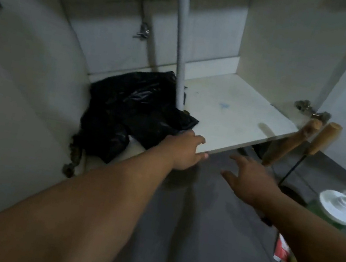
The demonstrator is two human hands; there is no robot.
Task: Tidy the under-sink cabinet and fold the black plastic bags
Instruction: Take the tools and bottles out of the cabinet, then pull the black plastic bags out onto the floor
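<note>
Black plastic bags (134, 110) lie heaped on the cabinet floor (233, 118), left of the grey drain pipe (181, 47). Left hand (183, 152) rests at the floor's front edge beside them, grip loose; right hand (250, 180) hovers, fingers spread, holding nothing.

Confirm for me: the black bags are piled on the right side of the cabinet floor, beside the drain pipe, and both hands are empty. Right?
Not quite. The head view shows the black bags piled on the left side of the cabinet floor, beside the drain pipe. The left hand and right hand are indeed empty.
</note>
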